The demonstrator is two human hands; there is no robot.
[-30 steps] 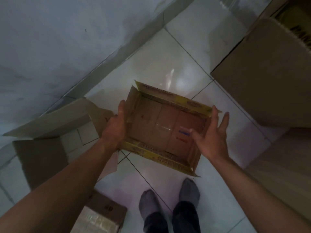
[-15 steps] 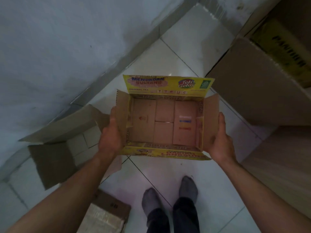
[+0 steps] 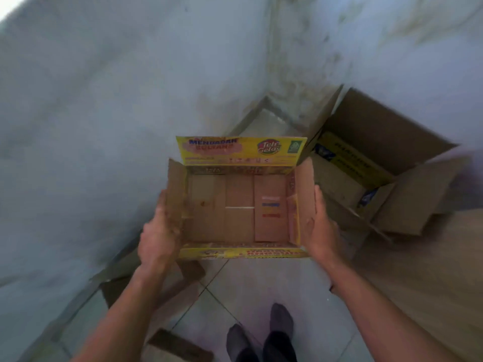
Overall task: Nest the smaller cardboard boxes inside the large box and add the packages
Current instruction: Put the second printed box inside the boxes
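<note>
Cardboard, thin and printed yellow on its flaps, makes the small box (image 3: pixel 239 207), which is held in the air between both hands, open side up and empty. The left hand (image 3: pixel 159 237) presses flat on one short wall and the right hand (image 3: pixel 317 231) on the other, so the grip is clamped on the box from two sides. The step, I judge, is carrying it to the large box (image 3: pixel 376 178), which stands open on the floor to the right. Next it must be lowered inside, flaps kept clear of the rim.
</note>
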